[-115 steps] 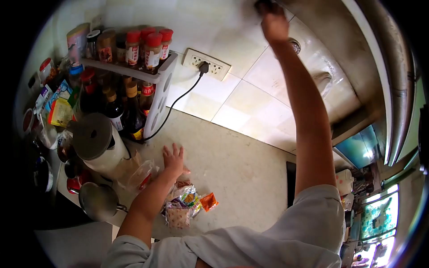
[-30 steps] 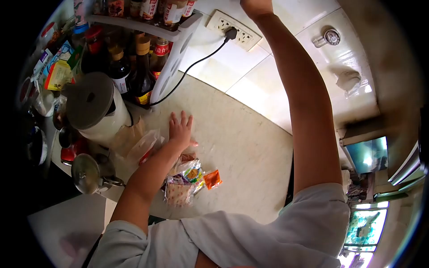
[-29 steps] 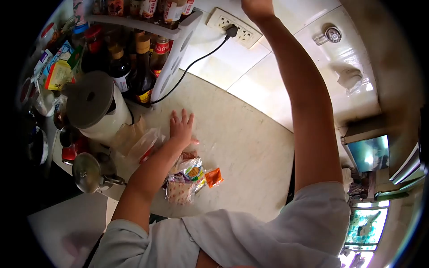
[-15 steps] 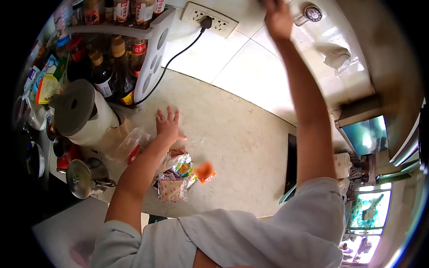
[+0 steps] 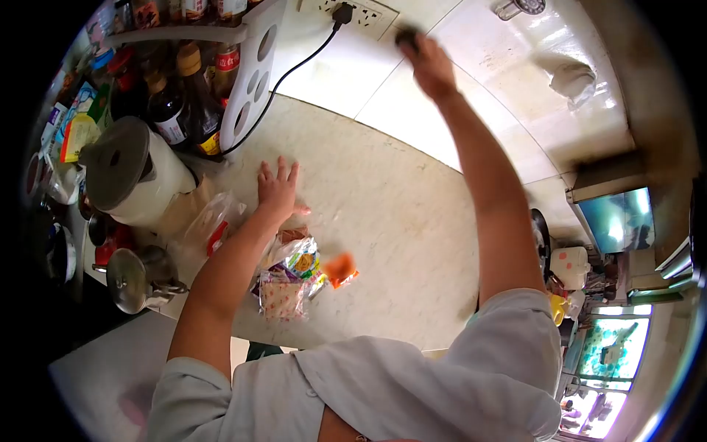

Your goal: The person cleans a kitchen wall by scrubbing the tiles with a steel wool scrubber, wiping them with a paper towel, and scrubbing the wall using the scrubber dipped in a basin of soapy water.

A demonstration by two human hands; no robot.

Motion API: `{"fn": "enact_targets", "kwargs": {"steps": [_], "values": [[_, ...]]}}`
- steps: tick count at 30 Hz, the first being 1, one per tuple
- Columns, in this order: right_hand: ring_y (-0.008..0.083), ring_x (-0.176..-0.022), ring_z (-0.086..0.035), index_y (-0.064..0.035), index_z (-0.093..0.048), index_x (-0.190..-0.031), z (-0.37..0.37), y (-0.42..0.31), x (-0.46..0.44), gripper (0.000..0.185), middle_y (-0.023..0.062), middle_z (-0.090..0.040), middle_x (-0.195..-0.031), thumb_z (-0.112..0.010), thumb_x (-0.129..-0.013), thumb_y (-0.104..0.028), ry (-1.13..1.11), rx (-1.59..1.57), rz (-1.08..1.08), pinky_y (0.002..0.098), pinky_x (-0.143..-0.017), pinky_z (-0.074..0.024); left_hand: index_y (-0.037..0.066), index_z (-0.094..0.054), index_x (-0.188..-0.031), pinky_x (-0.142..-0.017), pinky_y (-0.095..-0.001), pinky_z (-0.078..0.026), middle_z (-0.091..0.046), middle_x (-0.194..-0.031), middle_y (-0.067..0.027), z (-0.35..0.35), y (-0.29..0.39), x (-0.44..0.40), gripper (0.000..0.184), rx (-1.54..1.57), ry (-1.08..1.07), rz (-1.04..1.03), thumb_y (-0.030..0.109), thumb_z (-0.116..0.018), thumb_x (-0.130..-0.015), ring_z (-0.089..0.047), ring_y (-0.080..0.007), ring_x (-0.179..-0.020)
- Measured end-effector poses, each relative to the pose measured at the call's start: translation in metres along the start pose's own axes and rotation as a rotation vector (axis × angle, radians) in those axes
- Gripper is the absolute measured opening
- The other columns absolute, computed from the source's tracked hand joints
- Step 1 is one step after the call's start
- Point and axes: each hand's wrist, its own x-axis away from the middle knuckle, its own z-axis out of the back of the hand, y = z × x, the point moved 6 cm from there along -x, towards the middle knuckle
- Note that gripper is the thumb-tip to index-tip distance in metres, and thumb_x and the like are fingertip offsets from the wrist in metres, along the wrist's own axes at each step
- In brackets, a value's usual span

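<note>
My left hand (image 5: 277, 194) lies flat on the pale countertop (image 5: 398, 243) with its fingers spread, holding nothing. Just below its wrist sit several plastic snack packets (image 5: 283, 289) and an orange packet (image 5: 340, 270). Up on the white tiled wall (image 5: 401, 110), my right hand (image 5: 433, 72) is closed round a small dark scrubber-like thing (image 5: 406, 38). Blur hides its exact kind. That hand is to the right of the wall socket (image 5: 367, 16), at the wall's surface as far as I can tell.
A black cord (image 5: 291, 70) runs from the socket down behind the kettle (image 5: 132, 173). Left stand a rack of sauce bottles (image 5: 188, 96) and a steel pot (image 5: 140, 280). A clear bag (image 5: 213, 217) lies by my left forearm. A hook (image 5: 519, 7) is on the wall.
My right hand has moved left and down along the tiles with the dark thing, closer to the socket. My left hand stays flat on the counter. The view has shifted slightly.
</note>
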Motion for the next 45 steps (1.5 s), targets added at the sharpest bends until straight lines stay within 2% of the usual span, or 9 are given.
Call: {"fn": "enact_targets", "kwargs": {"steps": [1,7,11,17,21,23,28,33,45], "values": [[0.0285,-0.09,-0.051,-0.009,-0.054,-0.097,-0.023,-0.005,0.029,0.023,0.0127,-0.05,-0.098,-0.052,-0.084,-0.028,-0.003,0.239,0.397,0.0381,-0.073,-0.0463,0.017,-0.016,-0.139,-0.1,-0.051,-0.022,-0.016,-0.142,-0.0162,0.001,0.0,-0.002,0.11,0.015,-0.002,0.0,0.06,-0.07,-0.053,-0.02,-0.0471,-0.124],[0.0282,-0.087,-0.052,-0.0121,-0.059,-0.096,-0.046,-0.029,0.103,0.023,0.0107,-0.053,-0.098,-0.057,-0.074,-0.003,-0.247,0.109,0.095,0.0363,-0.07,-0.0483,0.017,-0.013,-0.139,-0.103,-0.0494,-0.02,-0.013,-0.143,-0.0155,-0.002,0.0,-0.004,0.111,-0.021,-0.113,0.043,0.061,-0.07,-0.054,-0.02,-0.0476,-0.125],[0.017,-0.084,-0.057,-0.0063,-0.051,-0.113,-0.042,-0.039,0.173,0.034,0.0088,-0.059,-0.094,-0.049,-0.08,0.004,-0.399,-1.4,-0.881,0.0318,-0.065,-0.0459,0.018,-0.014,-0.139,-0.1,-0.0504,-0.024,-0.016,-0.142,-0.0162,0.001,0.004,-0.004,0.109,-0.053,-0.111,0.035,0.058,-0.07,-0.055,-0.025,-0.0479,-0.122],[0.023,-0.087,-0.057,-0.009,-0.045,-0.113,-0.011,-0.066,0.232,0.033,0.0114,-0.056,-0.104,-0.043,-0.083,0.003,-0.194,-2.195,-1.065,0.0347,-0.07,-0.0457,0.01,-0.032,-0.133,-0.092,-0.0462,-0.037,-0.027,-0.138,-0.0148,-0.001,0.006,-0.042,0.084,0.071,-0.312,0.003,0.052,-0.065,-0.067,-0.038,-0.0332,-0.119],[0.0222,-0.089,-0.056,-0.0068,-0.044,-0.113,0.0,-0.069,0.253,0.032,0.012,-0.056,-0.104,-0.044,-0.083,0.002,-0.244,-2.266,-1.011,0.0354,-0.075,-0.0467,0.008,-0.044,-0.122,-0.079,-0.0373,-0.045,-0.058,-0.102,-0.008,0.064,0.095,0.006,0.062,1.616,-0.292,-0.107,0.051,-0.055,-0.08,-0.055,-0.0214,-0.095],[0.023,-0.085,-0.058,-0.0031,-0.043,-0.113,0.01,-0.075,0.261,0.031,0.0118,-0.057,-0.098,-0.047,-0.083,0.001,-0.266,-2.179,-1.062,0.037,-0.073,-0.0484,0.007,-0.048,-0.113,-0.071,-0.0335,-0.049,-0.058,-0.094,-0.006,0.076,0.145,0.034,0.045,1.925,-0.466,-0.259,0.037,-0.06,-0.081,-0.057,-0.0191,-0.085],[0.0195,-0.073,-0.061,-0.0028,-0.052,-0.105,0.024,-0.038,0.304,0.031,0.0113,-0.063,-0.085,-0.061,-0.078,-0.015,-0.352,-1.18,-0.957,0.034,-0.066,-0.0501,0.0,-0.048,-0.099,-0.063,-0.0332,-0.052,-0.056,-0.086,-0.0096,0.024,0.165,0.031,0.025,2.105,-0.265,-0.141,0.007,-0.061,-0.079,-0.059,-0.021,-0.071],[0.0246,-0.088,-0.059,-0.0061,-0.057,-0.099,0.065,-0.015,0.365,0.03,0.0126,-0.062,-0.095,-0.063,-0.073,-0.022,-0.353,-0.528,-0.633,0.0342,-0.073,-0.0469,0.006,-0.052,-0.098,-0.059,-0.0244,-0.051,-0.056,-0.092,-0.006,-0.04,0.166,0.049,0.022,2.195,-0.434,0.375,0.011,-0.063,-0.08,-0.057,-0.0197,-0.085],[0.0198,-0.06,-0.061,0.0049,-0.059,-0.09,0.277,0.105,0.64,0.014,0.0123,-0.061,-0.072,-0.055,-0.079,-0.002,0.435,-1.002,-1.682,0.0293,-0.054,-0.0525,0.01,-0.054,-0.099,-0.058,-0.0238,-0.048,-0.06,-0.094,-0.0061,-0.077,0.195,0.093,0.028,2.112,-0.849,0.412,0.029,-0.063,-0.08,-0.059,-0.0169,-0.084]]}}
